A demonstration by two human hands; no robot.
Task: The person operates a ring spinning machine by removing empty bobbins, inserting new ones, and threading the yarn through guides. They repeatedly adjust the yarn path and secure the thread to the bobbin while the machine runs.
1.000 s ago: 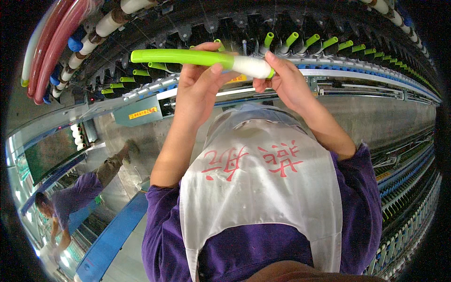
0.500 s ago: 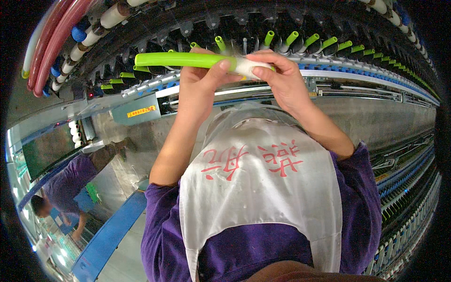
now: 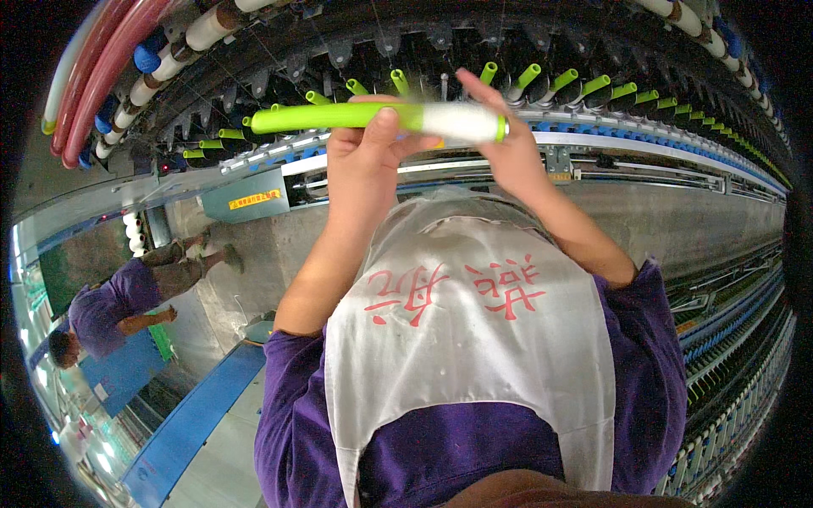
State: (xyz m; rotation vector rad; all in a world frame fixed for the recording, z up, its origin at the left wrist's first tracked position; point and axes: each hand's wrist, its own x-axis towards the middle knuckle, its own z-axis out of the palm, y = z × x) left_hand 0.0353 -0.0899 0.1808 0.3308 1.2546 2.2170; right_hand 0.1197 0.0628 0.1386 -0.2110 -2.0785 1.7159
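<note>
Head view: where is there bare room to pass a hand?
Bare floor: right of the apron, between silver rails and lower-right machine; left, between grey panel and blue beam. Crowded: green tube row beyond the held tube.

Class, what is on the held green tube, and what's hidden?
White yarn wraps the green tube near its right end. The surface beneath it is hidden; the left hand covers another patch.

The fisheye camera looks down from the person's head, close above the apron (image 3: 474, 356). The machine (image 3: 627, 146) curves across its upper part.
</note>
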